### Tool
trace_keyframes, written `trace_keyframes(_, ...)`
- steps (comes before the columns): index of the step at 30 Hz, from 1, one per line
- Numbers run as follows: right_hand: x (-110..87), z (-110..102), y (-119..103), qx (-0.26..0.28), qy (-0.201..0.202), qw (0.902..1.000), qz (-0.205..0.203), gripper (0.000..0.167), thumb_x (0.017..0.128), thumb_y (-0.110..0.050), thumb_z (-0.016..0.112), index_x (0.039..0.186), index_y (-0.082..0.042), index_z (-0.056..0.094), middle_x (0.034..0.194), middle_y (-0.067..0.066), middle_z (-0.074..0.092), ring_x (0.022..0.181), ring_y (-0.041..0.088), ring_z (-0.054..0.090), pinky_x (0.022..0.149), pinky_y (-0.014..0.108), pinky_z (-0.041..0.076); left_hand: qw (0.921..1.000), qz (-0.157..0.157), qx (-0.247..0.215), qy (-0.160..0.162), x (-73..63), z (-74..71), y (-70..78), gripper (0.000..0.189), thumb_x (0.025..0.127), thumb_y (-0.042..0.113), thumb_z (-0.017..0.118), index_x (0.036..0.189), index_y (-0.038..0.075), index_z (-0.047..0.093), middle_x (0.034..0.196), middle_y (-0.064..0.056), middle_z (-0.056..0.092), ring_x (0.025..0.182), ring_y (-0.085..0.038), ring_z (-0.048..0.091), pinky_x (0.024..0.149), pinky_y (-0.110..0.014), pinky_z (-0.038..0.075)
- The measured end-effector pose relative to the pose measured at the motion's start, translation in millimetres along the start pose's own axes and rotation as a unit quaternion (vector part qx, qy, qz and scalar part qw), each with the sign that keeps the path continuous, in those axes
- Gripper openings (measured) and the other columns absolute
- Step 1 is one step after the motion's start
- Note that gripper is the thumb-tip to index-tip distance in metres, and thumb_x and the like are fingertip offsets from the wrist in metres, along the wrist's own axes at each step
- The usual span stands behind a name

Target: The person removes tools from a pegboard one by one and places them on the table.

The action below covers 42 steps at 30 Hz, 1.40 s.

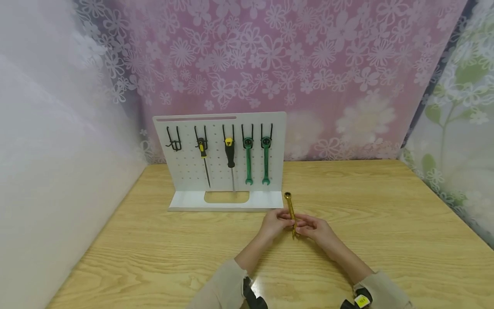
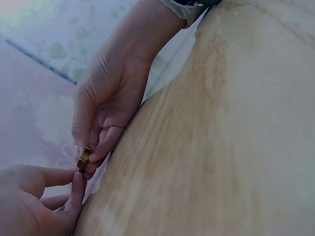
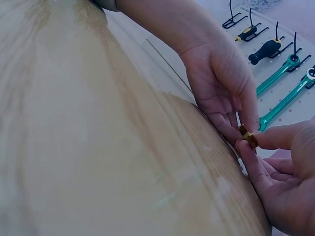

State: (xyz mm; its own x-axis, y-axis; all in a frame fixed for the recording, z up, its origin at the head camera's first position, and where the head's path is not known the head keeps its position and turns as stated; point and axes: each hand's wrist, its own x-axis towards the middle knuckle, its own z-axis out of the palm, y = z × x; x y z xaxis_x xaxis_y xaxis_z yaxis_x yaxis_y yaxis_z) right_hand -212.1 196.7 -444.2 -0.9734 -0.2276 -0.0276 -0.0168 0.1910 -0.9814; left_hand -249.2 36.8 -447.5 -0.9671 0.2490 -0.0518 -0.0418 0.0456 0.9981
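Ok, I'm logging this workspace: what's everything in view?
Pegboard: 1, white, left of centre
Table: 1, yellowish, under pegboard
Hook pairs: 5, black, on pegboard
Green wrenches: 2, green, pegboard's right side
Screwdrivers: 2, black and yellow, left of green wrenches
Gold wrench: 1, gold, by pegboard's right corner
Backdrop: 1, pink floral, behind table
Side sheets: 2, whitish, left and right
Sleeves: 2, beige, bottom edge
Wrist straps: 2, black, at sleeves
Hands: 2, bare, pinching gold wrench

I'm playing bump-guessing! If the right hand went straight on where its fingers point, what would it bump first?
Beyond the golden wrench it holds, the right hand would probably meet the left hand first, though depth is hard to judge.
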Motion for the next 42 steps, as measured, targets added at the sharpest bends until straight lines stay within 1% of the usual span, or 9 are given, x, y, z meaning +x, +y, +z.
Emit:
trace_keyframes(5,-1.3,0.7,-0.3,-0.019,-0.004,0.9998,-0.001,0.051,0.089,-0.009,0.061,0.132,0.009,0.041,0.106,0.016,0.057,0.092,0.019,0.057,0.076,0.024,0.048,0.9998,-0.012,-0.017,0.003,-2.0,0.6,-0.5,0.040,0.078,-0.009,0.065,0.117,-0.011,0.055,0.088,-0.009,0.059,0.075,-0.016,0.062,0.068,-0.026,0.054)
trace_keyframes(9,-0.9,1.4,-0.6,-0.023,-0.002,0.9997,-0.006,0.051,0.088,-0.009,0.061,0.132,0.010,0.042,0.105,0.015,0.058,0.092,0.019,0.057,0.075,0.024,0.049,1.0000,-0.005,-0.002,0.003,-1.5,0.6,-0.1,0.040,0.077,-0.010,0.066,0.116,-0.010,0.057,0.087,-0.008,0.059,0.073,-0.014,0.061,0.067,-0.025,0.054)
trace_keyframes(13,1.1,1.9,0.8,-0.033,0.004,0.9994,-0.012,0.050,0.087,-0.008,0.062,0.130,0.010,0.043,0.102,0.014,0.059,0.087,0.018,0.058,0.071,0.024,0.050,1.0000,-0.002,-0.002,-0.004,-0.1,-0.1,-0.4,0.041,0.077,-0.011,0.065,0.117,-0.010,0.056,0.086,-0.007,0.059,0.073,-0.014,0.061,0.067,-0.025,0.054)
trace_keyframes(17,2.9,2.4,2.7,-0.047,0.006,0.9988,-0.013,0.050,0.087,-0.006,0.063,0.129,0.011,0.044,0.097,0.013,0.060,0.082,0.018,0.057,0.066,0.025,0.051,0.9999,-0.005,-0.005,-0.012,-0.3,-0.8,0.3,0.043,0.078,-0.013,0.063,0.119,-0.010,0.054,0.087,-0.008,0.059,0.072,-0.014,0.062,0.067,-0.025,0.054)
trace_keyframes(23,3.2,3.6,3.0,-0.061,0.002,0.9978,-0.023,0.050,0.087,-0.006,0.062,0.129,0.012,0.043,0.093,0.011,0.059,0.078,0.017,0.057,0.063,0.025,0.051,0.9991,0.006,0.037,-0.017,-2.8,-1.1,2.6,0.046,0.078,-0.013,0.063,0.122,-0.010,0.052,0.085,-0.008,0.058,0.070,-0.012,0.060,0.065,-0.023,0.053)
trace_keyframes(31,1.9,2.7,2.1,-0.089,-0.002,0.9954,-0.033,0.050,0.086,-0.008,0.064,0.128,0.012,0.045,0.089,0.010,0.062,0.077,0.016,0.057,0.062,0.025,0.050,0.9957,0.024,0.087,-0.020,-4.7,-0.2,3.8,0.046,0.078,-0.012,0.063,0.122,-0.011,0.052,0.083,-0.011,0.059,0.067,-0.010,0.057,0.062,-0.021,0.053)
trace_keyframes(38,2.5,2.7,2.4,-0.124,-0.012,0.9907,-0.054,0.051,0.085,-0.007,0.065,0.128,0.013,0.044,0.090,0.008,0.061,0.079,0.016,0.058,0.064,0.023,0.050,0.9921,0.036,0.117,-0.027,-4.2,-1.6,5.5,0.045,0.077,-0.012,0.064,0.121,-0.011,0.053,0.076,-0.005,0.057,0.063,-0.007,0.055,0.058,-0.020,0.052)
trace_keyframes(42,3.1,3.2,1.0,-0.143,-0.025,0.9868,-0.073,0.050,0.085,-0.005,0.064,0.126,0.016,0.043,0.092,0.010,0.059,0.080,0.018,0.058,0.065,0.023,0.050,0.9861,0.055,0.155,-0.025,-3.1,-3.0,5.1,0.039,0.076,-0.011,0.066,0.114,-0.009,0.059,0.071,-0.001,0.055,0.061,-0.005,0.053,0.055,-0.018,0.049)
